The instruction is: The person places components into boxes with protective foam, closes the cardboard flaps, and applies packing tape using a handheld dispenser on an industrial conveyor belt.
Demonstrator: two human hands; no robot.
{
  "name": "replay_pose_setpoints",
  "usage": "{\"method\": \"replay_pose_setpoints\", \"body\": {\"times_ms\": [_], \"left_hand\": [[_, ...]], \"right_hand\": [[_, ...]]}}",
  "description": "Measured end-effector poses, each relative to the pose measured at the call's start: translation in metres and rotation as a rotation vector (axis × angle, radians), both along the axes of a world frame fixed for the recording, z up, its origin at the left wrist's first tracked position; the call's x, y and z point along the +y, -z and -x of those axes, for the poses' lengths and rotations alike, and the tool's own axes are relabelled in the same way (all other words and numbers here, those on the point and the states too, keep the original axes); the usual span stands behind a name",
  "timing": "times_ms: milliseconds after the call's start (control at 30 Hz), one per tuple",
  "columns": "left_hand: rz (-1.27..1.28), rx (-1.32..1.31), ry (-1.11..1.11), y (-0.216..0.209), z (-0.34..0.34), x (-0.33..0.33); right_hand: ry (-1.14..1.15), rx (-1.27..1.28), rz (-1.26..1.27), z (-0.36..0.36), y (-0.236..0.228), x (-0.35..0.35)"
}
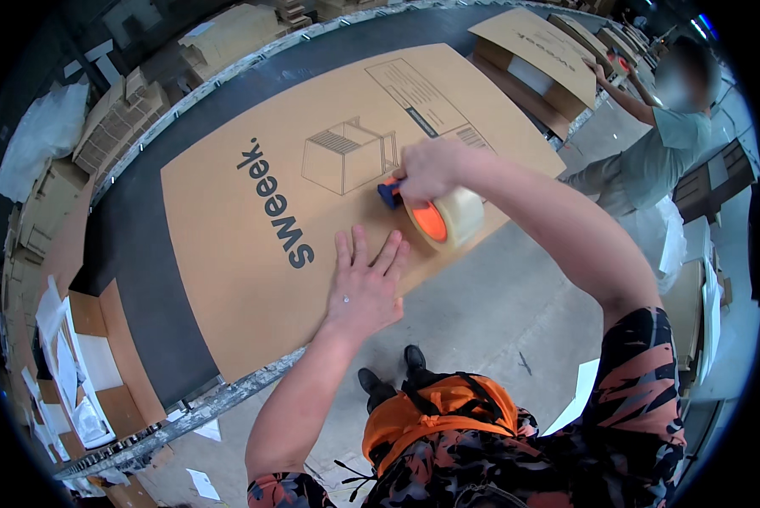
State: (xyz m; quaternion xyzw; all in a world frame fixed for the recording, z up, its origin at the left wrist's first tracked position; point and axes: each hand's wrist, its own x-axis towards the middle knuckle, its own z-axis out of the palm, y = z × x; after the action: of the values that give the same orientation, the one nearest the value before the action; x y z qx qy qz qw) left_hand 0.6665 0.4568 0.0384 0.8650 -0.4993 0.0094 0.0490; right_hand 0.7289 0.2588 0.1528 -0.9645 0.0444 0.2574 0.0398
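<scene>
At the far left, an open carton stands by the same dark conveyor belt that bears the large flat carton; if the belt ran, the big carton could skew, since its near edge overhangs the rail. The left hand lies on that carton near this edge, fingers spread, its grip closed on nothing — pressing too hard there could tip or bow the cardboard. Just right of it, the right hand's grip is clamped on a tape dispenser above the near edge; a slip leftward could catch the left fingers, and an uneven pull could crease the tape — whether any has stuck, I cannot tell. Farther right, a co-worker handles another carton, which could get bumped if the big one shifted.
</scene>
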Motion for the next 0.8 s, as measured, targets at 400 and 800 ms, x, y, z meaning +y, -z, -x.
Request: {"method": "replay_pose_setpoints", "body": {"times_ms": [400,800], "left_hand": [[0.017,0.002,-0.027,0.006,-0.005,0.004],[0.044,0.019,-0.02,0.009,-0.005,0.002]], "right_hand": [[-0.126,0.003,-0.018,0.089,0.009,-0.014],[0.159,-0.279,-0.049,0.249,0.067,0.014]]}}
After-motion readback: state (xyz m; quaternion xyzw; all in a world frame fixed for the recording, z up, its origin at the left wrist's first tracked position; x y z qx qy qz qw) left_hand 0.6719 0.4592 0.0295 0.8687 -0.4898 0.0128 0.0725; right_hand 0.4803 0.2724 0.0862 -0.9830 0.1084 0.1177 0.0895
